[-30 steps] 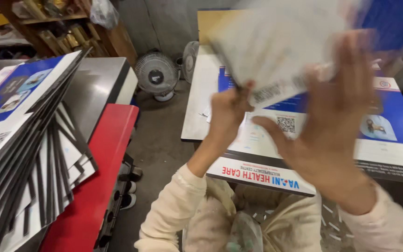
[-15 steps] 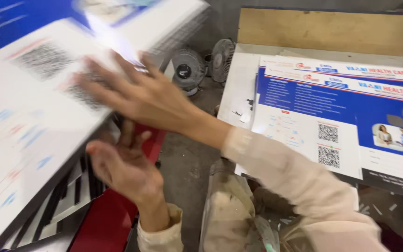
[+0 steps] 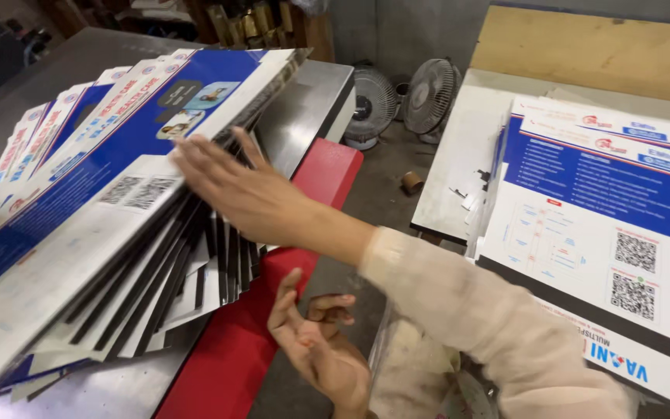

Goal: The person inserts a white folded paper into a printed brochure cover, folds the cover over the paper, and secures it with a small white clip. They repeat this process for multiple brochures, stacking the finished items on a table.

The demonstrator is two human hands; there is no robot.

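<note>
here right hand (image 3: 246, 190) flat on fanned printed sheets (image 3: 94, 225); left hand (image 3: 316, 345) below, apart.

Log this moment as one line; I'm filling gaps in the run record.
right hand: flat on fanned stack of printed sheets | left hand: open, empty, below | second stack: at right, untouched

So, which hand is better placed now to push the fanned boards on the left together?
Probably the right hand: it lies flat on the fanned boards. The left hand hangs lower, palm up and empty, beside the red edge.
</note>
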